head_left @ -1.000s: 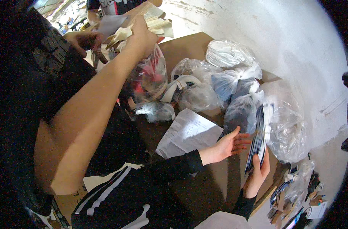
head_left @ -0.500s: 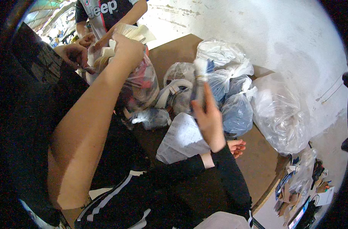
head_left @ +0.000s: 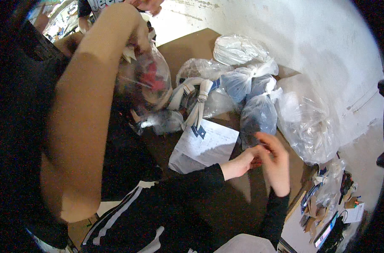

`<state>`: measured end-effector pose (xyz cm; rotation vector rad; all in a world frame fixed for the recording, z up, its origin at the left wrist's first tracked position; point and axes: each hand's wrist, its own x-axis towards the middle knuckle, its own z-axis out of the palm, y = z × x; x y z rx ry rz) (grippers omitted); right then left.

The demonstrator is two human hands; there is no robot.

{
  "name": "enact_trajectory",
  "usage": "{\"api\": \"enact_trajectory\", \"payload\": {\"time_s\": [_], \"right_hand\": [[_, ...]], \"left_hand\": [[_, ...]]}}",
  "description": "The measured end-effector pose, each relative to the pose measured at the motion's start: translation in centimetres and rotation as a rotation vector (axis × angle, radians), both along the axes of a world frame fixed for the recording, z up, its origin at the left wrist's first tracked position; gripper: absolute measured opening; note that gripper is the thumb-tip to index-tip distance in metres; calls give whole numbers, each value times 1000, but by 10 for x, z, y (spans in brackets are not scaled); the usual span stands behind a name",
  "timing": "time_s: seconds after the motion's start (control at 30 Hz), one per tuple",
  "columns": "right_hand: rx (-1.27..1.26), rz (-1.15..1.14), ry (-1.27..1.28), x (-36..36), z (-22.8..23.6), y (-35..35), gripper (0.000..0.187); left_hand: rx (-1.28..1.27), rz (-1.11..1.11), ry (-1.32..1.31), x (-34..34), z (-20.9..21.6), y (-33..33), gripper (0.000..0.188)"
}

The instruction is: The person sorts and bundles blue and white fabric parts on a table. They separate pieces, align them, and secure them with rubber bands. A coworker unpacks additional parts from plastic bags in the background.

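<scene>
My left hand [head_left: 242,163], in a black sleeve, is above the brown table [head_left: 192,41] with its fingers curled together. My right hand [head_left: 277,162] meets it from the right, its bent fingers over the left fingertips and blurred by motion. Anything small between them is hidden. Beyond my hands is a clear bag of blue-grey contents [head_left: 259,116]. A bundle of off-white straps [head_left: 202,99] with dark blue ends lies left of it, gathered by a band at its middle. Its lower ends rest over a handwritten white sheet [head_left: 206,145].
Close on the left, another person's bare forearm [head_left: 84,114] reaches to a large clear bag [head_left: 156,80] with red and dark contents. Several knotted plastic bags, including a big one [head_left: 307,122], line the wall side. Scraps and a phone [head_left: 325,232] lie at the lower right.
The bundle of straps has left my right hand and lies on the pile. My right hand has come down and right to my left hand. The other person's forearm has risen.
</scene>
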<state>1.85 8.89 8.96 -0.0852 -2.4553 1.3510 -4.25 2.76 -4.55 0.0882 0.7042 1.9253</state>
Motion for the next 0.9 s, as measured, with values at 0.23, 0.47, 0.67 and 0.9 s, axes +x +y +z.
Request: {"api": "enact_trajectory", "payload": {"time_s": [0.23,0.47,0.67,0.9], "right_hand": [[-181,-15,-148,9,-9,11,27],[211,111,-303,-25,-76,-22,39],[23,178,-397,-26,-85,-25,36],[-3,160,-247,-32,-100,-24,26]], "left_hand": [[-331,-176,1097,17,-3,-4,28],[-957,167,2497,-115,204,-138,23],[-2332,-227,2598,-219,334,-224,18],[-889,67,2652,-128,213,-156,18]]}}
